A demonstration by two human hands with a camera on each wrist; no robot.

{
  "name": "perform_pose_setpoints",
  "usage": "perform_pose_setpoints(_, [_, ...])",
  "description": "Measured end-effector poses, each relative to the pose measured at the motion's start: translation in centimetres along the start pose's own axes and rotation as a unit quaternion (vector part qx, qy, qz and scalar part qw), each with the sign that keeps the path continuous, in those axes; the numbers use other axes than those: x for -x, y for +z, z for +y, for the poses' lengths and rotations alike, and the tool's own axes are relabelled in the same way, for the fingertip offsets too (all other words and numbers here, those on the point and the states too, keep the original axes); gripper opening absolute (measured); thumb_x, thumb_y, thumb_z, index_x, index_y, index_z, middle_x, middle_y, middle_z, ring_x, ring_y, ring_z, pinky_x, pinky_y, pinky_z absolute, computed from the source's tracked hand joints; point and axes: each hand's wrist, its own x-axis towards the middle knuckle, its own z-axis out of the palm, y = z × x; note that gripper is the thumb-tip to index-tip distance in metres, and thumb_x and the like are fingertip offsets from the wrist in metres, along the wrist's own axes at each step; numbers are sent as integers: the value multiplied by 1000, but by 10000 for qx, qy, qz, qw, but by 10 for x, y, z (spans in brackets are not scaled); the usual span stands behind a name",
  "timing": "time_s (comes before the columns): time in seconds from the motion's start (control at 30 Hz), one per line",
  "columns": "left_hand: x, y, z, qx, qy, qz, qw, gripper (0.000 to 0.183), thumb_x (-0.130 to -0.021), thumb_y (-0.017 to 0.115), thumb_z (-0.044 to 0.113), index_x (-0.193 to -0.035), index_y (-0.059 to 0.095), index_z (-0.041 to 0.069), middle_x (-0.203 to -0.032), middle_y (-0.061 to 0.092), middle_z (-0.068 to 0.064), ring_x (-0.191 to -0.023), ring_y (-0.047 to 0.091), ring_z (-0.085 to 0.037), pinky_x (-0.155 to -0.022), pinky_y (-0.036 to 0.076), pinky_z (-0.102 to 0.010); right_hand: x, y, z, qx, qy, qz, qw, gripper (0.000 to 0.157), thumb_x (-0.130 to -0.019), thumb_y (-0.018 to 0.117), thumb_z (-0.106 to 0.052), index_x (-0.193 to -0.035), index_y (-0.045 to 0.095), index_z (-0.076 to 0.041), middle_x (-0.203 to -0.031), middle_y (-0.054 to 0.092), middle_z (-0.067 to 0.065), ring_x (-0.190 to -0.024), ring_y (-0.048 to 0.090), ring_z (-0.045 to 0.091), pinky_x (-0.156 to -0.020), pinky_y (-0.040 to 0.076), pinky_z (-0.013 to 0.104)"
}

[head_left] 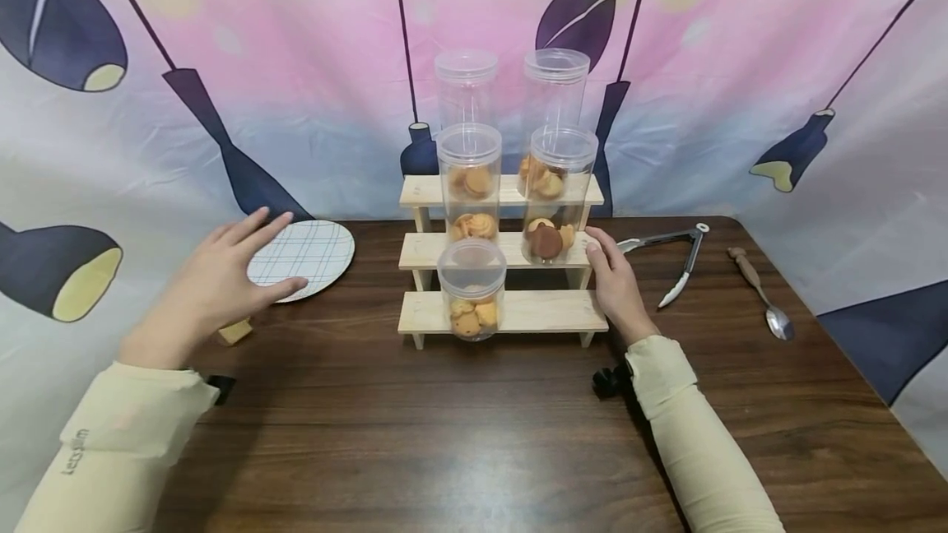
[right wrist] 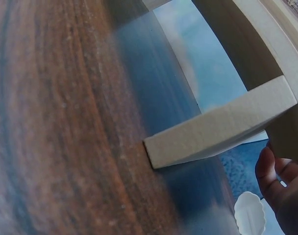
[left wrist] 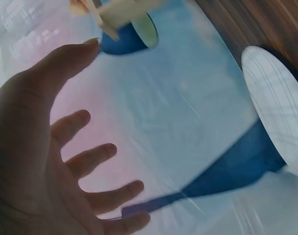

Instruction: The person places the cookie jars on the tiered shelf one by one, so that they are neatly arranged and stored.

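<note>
A three-step wooden display rack [head_left: 551, 311] stands mid-table, bearing clear lidded jars. On its lowest step sits a short jar of cookies [head_left: 474, 290]. Taller cookie jars, such as the middle-step right one [head_left: 559, 196], stand on the steps behind. At the rack's right end, my right hand [head_left: 618, 286] holds the middle step, thumb and fingers at its edge; the right wrist view shows the thumb [right wrist: 265, 164] beside the wood. My left hand [head_left: 222, 278] hovers with spread fingers, holding nothing, partly in front of a white plate with blue grid lines [head_left: 314, 257].
Tongs [head_left: 685, 257] lie right of the rack, with a wooden-handled spoon [head_left: 763, 298] farther right. A small yellowish block-like piece [head_left: 235, 331] is partly hidden by my left hand. Behind the table hangs a printed cloth [head_left: 318, 105]. A white scalloped shape [right wrist: 249, 213] shows in the right wrist view.
</note>
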Motion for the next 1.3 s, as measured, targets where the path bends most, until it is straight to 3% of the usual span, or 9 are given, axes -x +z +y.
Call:
perform_pose_setpoints(0.17, [7, -5, -25, -153, -569, -536, 9968, 106, -82, 74, 61, -162, 16, 22, -161, 15, -30, -136, 23, -61, -101, 25, -76, 0, 1, -2, -28, 62, -34, 10000, 58, -102, 35, -60, -153, 40, -31, -158, 37, 4, -144, 35, 30, -114, 29, 58])
perform_pose_setpoints(0.37, [14, -4, -49, -133, -928, -975, 9908, 112, -81, 75, 59, -162, 10, 17, -158, 9, -36, -131, 21, -68, -97, 25, -80, 0, 1, -2, 3, 16, 3, 10000, 60, -103, 35, -60, -153, 39, -27, -157, 37, 5, -143, 35, 31, -114, 29, 58])
perform_pose_setpoints(0.5, [17, 0, -60, -48, -1032, -1003, 9896, 112, -81, 76, 56, -161, 12, 14, -156, 10, -40, -126, 23, -71, -95, 25, -81, -1, 0, -2, 0, -50, 10, 10000, 62, -103, 35, -58, -154, 39, -22, -157, 37, 6, -143, 35, 31, -114, 29, 58])
perform_pose_setpoints(0.8, [25, 7, -69, 141, -1175, -783, 9899, 105, -84, 75, 52, -160, 16, 11, -156, 12, -38, -121, 25, -73, -94, 23, -81, -1, -1, -3, 42, 13, -22, 10000, 57, -104, 35, -57, -153, 40, -29, -157, 38, 4, -142, 37, 29, -114, 30, 57])
perform_pose_setpoints(1.3, [35, 20, -87, 0, -1230, -895, 9884, 96, -89, 71, 50, -158, 21, 7, -151, 19, -41, -120, 30, -71, -94, 30, -78, -1, -2, 0, 100, -32, -52, 9999, 58, -103, 34, -58, -153, 39, -29, -158, 36, 3, -143, 36, 30, -114, 30, 58])
